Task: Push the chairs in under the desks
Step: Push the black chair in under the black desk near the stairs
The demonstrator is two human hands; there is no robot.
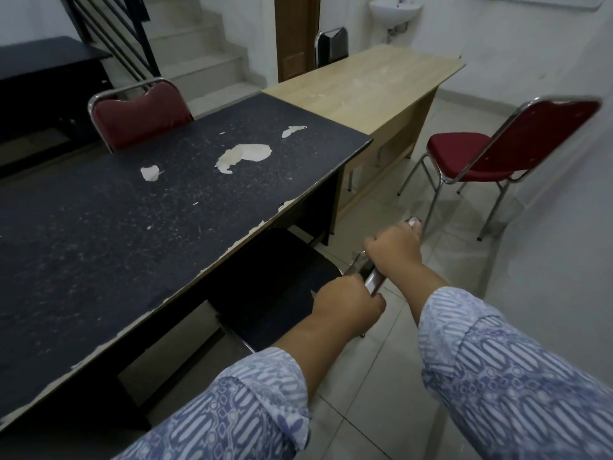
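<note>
A black chair (275,280) with a chrome frame stands at the near edge of the dark desk (132,210), its seat partly under the top. My left hand (345,303) and my right hand (394,250) both grip the chrome top rail of its backrest. A red chair (477,154) stands pulled out on the floor to the right of the light wooden desk (371,81), facing it. Another red chair (139,114) sits tucked against the dark desk's far side. A dark chair (331,46) stands at the wooden desk's far end.
The dark desk's top has peeling patches. A white wall runs close along the right. Stairs (205,54) with a black railing rise at the back, next to a wooden door and a small wall sink (396,8). A black cabinet (46,81) stands at far left. The floor is pale tile.
</note>
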